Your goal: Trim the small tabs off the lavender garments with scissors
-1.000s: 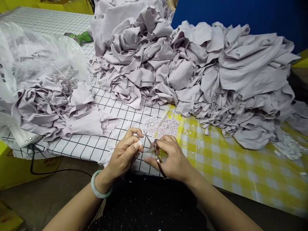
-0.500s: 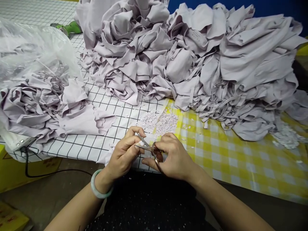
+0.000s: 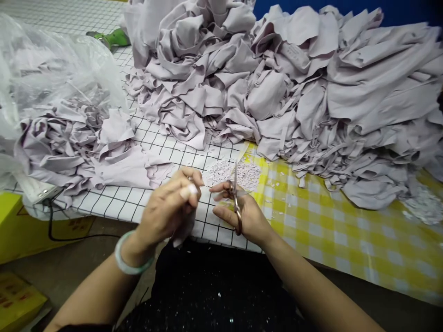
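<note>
Scissors [image 3: 236,206] farther from left hand [image 3: 168,207], blurry

Fairly bright, cool white light over the counter [image 3: 124,201], seemingly from above; source out of view. Shadows soft, pooled in the folds of the heaped cloth [image 3: 214,69]. Floor [image 3: 100,251] dim; black garment [image 3: 207,288] nearly swallows detail, save pinprick glints. Pale glare on the clear plastic bag [image 3: 69,60], faint sheen on the yellow checked cover [image 3: 325,221]. Left hand [image 3: 169,207] motion-smeared, fingertips worst; scissors [image 3: 237,205] blades thin and blurred. Far background soft. Wide-angle stretch toward the sides; upper right corner darkens.
</note>
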Tool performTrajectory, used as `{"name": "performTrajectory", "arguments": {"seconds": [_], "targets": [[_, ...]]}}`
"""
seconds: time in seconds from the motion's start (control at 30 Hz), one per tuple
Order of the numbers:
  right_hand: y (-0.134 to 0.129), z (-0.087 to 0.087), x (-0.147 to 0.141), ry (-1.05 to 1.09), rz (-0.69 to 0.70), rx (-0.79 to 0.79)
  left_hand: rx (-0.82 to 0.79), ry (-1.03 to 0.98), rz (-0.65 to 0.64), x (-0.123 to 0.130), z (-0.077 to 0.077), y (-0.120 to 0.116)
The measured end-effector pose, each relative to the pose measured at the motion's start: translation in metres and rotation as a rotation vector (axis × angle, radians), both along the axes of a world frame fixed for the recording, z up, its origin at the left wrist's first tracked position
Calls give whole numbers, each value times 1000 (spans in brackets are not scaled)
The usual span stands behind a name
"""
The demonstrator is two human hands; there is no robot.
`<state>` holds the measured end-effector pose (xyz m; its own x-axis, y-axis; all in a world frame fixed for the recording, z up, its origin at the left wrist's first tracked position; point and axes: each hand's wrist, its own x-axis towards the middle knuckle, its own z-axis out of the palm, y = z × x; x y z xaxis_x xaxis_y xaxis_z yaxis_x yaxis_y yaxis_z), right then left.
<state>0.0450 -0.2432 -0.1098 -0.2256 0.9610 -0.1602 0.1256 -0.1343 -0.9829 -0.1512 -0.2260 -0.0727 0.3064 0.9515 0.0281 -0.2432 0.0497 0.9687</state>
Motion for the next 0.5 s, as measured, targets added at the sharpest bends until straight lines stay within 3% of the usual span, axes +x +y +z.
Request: {"name": "performTrajectory", "arguments": {"seconds": [0.13,0.2,0.27,0.37,0.5], "targets": [[20,-5,-47,362,107,-82,85,-9,170,-15,62,25],[22,-7,-72,406,186,-192,207,-1,256,-24,89,39],[15,-11,-89,418,254,-313,308,-28,340,-35,107,54],[-6,-20,-98,443,297,-421,313,-20,495,-59,111,82],[-32,-29,-88,486,224,-512,249,355,634,-103,78,117]]}}
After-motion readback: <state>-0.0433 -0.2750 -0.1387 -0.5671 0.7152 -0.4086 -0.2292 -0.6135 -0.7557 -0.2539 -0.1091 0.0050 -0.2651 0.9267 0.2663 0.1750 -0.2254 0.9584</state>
